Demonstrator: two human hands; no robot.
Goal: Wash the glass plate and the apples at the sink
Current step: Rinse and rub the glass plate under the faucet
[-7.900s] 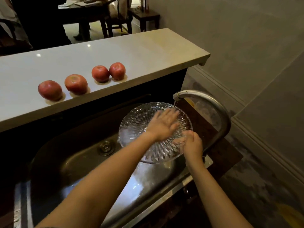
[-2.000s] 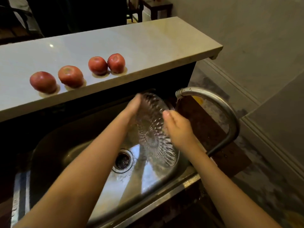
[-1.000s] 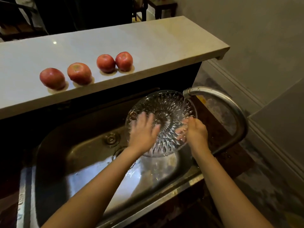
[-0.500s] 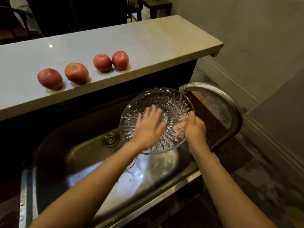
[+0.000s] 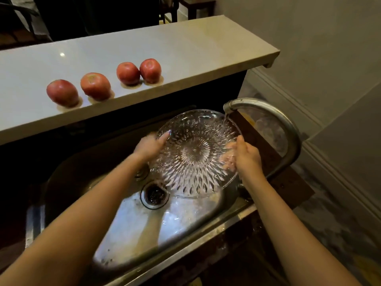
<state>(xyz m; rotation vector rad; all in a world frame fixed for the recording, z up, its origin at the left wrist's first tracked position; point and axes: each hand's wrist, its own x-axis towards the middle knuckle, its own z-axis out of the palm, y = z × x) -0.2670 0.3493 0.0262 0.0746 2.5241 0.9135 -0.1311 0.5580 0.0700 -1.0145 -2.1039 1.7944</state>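
- The glass plate [image 5: 195, 153] is held over the sink [image 5: 132, 221], tilted, with its patterned inner face toward the camera and its far rim higher than its near rim.
- A thin stream of water [image 5: 223, 122] falls from the tap [image 5: 268, 108] onto the upper right part of the plate.
- The left hand [image 5: 148, 146] grips the left rim of the plate; the thumb lies on the inner face, and the fingers go behind the glass.
- The right hand [image 5: 245, 155] grips the right rim; its fingers are seen through the glass, behind the plate.
- So both hands are closed on the plate, one on each side of it.
- Under the plate, the sink bottom is wet and shiny, and the round drain [image 5: 154, 195] is open just below the left edge of the plate.
- The tap bends in an arc from the right side of the sink, and its mouth is just above the plate's rim.
- Four red apples [image 5: 97, 85] stand in a row on the pale desk [image 5: 185, 46] behind the sink, well apart from the hands.
- The two apples on the right touch each other; the two on the left stand near each other.
- To the right of the sink there is a grey floor [image 5: 329, 213] and a wall [image 5: 319, 38].
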